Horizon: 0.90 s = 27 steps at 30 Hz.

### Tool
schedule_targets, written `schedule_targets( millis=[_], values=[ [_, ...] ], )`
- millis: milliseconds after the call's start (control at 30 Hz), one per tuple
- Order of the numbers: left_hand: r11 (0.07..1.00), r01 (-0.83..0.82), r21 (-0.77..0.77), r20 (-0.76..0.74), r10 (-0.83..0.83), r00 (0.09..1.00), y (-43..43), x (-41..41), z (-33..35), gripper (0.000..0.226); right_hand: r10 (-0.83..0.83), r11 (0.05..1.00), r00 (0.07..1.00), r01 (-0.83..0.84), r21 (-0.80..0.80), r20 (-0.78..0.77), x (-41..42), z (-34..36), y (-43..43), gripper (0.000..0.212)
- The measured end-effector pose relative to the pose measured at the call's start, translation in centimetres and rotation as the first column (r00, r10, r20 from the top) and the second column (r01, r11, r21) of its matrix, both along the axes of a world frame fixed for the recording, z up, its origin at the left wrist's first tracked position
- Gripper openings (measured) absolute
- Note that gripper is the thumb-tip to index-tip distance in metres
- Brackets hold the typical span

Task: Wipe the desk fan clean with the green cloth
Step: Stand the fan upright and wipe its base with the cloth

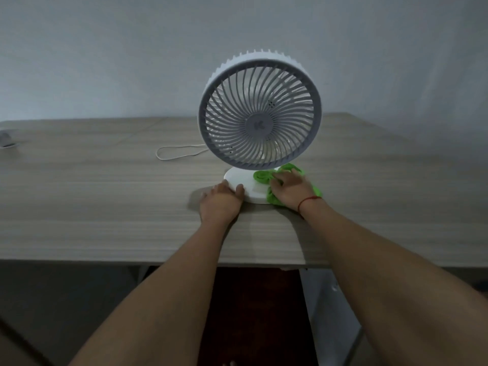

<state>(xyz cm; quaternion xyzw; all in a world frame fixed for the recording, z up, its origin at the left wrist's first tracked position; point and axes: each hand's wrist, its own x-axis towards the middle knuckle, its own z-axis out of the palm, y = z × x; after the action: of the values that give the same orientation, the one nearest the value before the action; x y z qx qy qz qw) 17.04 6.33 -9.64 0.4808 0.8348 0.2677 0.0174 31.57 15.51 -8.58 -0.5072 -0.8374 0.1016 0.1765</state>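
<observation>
A white desk fan [260, 112] with a round grey grille stands upright on the wooden desk, facing me, on a flat round white base [247, 180]. My left hand [220, 200] rests against the base's left front rim, thumb on top of it. My right hand [289, 190] presses the crumpled green cloth [264, 177] onto the right side of the base. Part of the cloth spills onto the desk beside the base and part lies hidden under my hand. A red string circles my right wrist.
The wooden desk [105, 207] spreads wide, its front edge close to me. A thin white cable [174, 151] loops on the desk left of the fan. A small grey object [6, 140] sits at the far left edge. A plain wall rises behind.
</observation>
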Motion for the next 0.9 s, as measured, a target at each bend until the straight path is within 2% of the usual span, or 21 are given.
schedule_targets(
  millis=[133,300,367,467,600,733,900],
  values=[
    [0.999,0.008,0.031,0.025,-0.009,1.0,-0.1,-0.4,-0.3,0.052,0.13,0.985,0.991,-0.13,0.115,0.006,-1.3,-0.2,-2.6,0.044],
    [0.999,-0.01,0.034,-0.002,0.01,1.0,0.0,-0.1,-0.1,0.051,0.151,0.975,0.989,-0.15,0.164,0.009,0.1,-0.7,-1.3,0.045],
    [1.0,-0.01,0.03,-0.008,0.01,1.0,0.0,0.1,0.0,0.052,0.084,0.988,0.996,-0.082,0.133,-0.003,0.9,-0.8,0.0,0.046],
    [0.999,-0.026,-0.041,-0.034,0.025,0.999,0.2,0.0,-0.5,0.056,0.045,0.998,0.996,-0.049,0.05,0.077,1.3,-0.5,1.2,0.053],
    [0.989,-0.107,-0.107,-0.087,0.098,0.991,0.6,0.1,-0.7,0.069,0.025,0.998,0.996,-0.029,0.051,0.082,0.8,-0.3,1.1,0.053],
    [0.976,-0.11,-0.19,-0.086,0.095,0.992,0.1,0.6,-0.5,0.075,0.072,0.996,0.991,-0.077,0.041,0.111,0.2,-0.2,-0.2,0.052],
    [0.973,-0.108,-0.203,-0.103,0.089,0.991,0.0,0.5,-0.3,0.075,0.143,0.987,0.989,-0.145,0.062,0.033,-0.6,-0.1,-2.1,0.05]
  ],
)
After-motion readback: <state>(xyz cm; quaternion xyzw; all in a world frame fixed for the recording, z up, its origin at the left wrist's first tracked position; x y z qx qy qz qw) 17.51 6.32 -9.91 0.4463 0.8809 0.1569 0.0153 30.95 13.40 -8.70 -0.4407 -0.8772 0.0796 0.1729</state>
